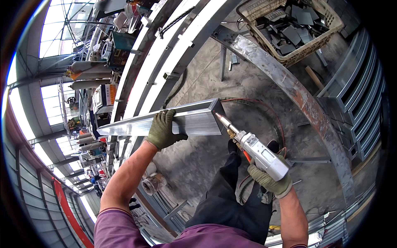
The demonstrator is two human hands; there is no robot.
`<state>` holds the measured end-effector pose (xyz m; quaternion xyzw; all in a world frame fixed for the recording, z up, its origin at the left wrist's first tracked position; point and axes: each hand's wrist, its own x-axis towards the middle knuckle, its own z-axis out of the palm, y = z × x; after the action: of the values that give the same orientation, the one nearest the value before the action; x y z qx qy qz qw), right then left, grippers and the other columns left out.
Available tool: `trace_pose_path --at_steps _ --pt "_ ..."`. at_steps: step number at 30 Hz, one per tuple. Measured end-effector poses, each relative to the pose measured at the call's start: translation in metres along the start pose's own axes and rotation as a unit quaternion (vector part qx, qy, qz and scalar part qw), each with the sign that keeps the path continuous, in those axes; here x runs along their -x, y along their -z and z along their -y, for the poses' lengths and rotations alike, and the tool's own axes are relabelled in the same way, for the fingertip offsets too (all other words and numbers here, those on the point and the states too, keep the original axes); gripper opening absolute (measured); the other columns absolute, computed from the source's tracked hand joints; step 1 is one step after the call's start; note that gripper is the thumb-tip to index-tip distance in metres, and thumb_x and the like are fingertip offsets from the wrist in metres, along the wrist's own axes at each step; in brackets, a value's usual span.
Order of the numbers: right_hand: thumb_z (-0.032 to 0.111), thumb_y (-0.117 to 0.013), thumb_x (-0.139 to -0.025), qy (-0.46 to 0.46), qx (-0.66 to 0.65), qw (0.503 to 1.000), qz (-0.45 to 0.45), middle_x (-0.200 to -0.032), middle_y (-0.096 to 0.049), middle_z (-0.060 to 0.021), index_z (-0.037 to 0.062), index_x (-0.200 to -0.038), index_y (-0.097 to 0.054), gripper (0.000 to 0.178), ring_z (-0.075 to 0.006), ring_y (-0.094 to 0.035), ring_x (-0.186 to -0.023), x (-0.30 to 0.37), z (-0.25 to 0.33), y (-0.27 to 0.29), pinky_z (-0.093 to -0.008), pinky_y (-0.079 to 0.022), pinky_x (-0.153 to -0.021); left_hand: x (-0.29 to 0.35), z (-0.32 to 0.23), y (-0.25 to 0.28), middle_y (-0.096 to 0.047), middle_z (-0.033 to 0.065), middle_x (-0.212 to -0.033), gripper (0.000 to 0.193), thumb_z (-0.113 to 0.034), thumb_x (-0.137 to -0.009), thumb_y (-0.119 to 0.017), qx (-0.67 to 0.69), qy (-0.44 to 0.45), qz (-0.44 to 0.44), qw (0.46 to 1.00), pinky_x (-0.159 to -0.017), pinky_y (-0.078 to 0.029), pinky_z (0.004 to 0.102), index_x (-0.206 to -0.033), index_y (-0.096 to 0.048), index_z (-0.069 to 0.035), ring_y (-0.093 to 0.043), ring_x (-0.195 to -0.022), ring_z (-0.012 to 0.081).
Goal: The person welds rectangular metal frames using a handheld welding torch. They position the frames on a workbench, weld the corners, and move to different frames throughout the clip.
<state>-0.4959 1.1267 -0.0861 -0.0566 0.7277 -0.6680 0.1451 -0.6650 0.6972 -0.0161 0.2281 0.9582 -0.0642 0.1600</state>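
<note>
My left hand (161,131), in a green work glove, grips the long upper edge of a silver metal channel (196,122). Its fingers curl over that edge, with the thumb along the near face. My gloved right hand (269,181) is closed around a silver handheld welding gun (264,156), held tilted up to the left. The gun's copper-coloured nozzle (221,118) points at the right end of the channel, near its corner; whether the tip touches I cannot tell. An orange-red hose runs from near the gun.
Long metal beams (178,53) stretch across the left and back. A rusty curved steel bar (306,103) arcs on the right. At the back right, a yellowish plastic crate (289,58) holds grey metal offcuts. Stacked metal profiles (351,95) stand at the far right. A bucket (153,184) sits left of my legs.
</note>
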Motion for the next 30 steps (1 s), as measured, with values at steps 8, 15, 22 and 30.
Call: trace_pose_path --at_steps 8,15,22,30 --pt "0.006 -0.091 -0.087 -0.045 -0.125 0.991 -0.023 -0.100 -0.083 -0.0031 0.0058 -0.114 -0.082 0.029 -0.0166 -0.080 -0.092 -0.007 0.015 0.005 -0.0350 -0.063 -0.089 -0.002 -0.002 0.004 -0.057 0.0252 -0.139 0.126 -0.054 -0.060 -0.106 -0.002 0.010 0.018 1.000 -0.114 -0.047 0.0548 -0.153 -0.042 0.000 -0.057 -0.129 0.0464" --pt "0.006 -0.089 -0.088 -0.011 -0.080 0.997 -0.019 -0.100 -0.083 -0.0040 0.0042 -0.115 -0.081 0.029 -0.0168 -0.080 -0.092 -0.011 0.013 0.006 -0.0332 -0.063 -0.086 -0.001 0.000 0.003 -0.056 0.0241 -0.141 0.128 -0.056 -0.060 -0.106 -0.006 0.014 0.029 0.999 -0.116 -0.046 0.0542 -0.155 -0.042 0.000 -0.057 -0.132 0.0448" --pt "0.006 -0.089 -0.088 0.004 -0.071 0.997 -0.011 -0.101 -0.083 -0.0029 0.0044 -0.116 -0.081 0.029 -0.0160 -0.080 -0.093 -0.012 0.008 0.004 -0.0334 -0.063 -0.087 0.000 0.001 0.000 -0.056 0.0244 -0.143 0.128 -0.057 -0.060 -0.106 -0.006 0.008 0.020 1.000 -0.117 -0.046 0.0542 -0.155 -0.041 0.000 -0.056 -0.133 0.0449" --pt "0.006 -0.090 -0.089 0.181 0.117 0.976 -0.041 -0.104 -0.083 -0.0016 0.0062 -0.120 -0.081 0.032 -0.0147 -0.080 -0.096 -0.007 -0.011 0.002 -0.0313 -0.061 -0.092 -0.001 0.000 0.002 -0.054 0.0255 -0.144 0.131 -0.059 -0.060 -0.105 -0.011 0.012 0.030 0.999 -0.118 -0.046 0.0545 -0.156 -0.039 0.000 -0.055 -0.135 0.0457"
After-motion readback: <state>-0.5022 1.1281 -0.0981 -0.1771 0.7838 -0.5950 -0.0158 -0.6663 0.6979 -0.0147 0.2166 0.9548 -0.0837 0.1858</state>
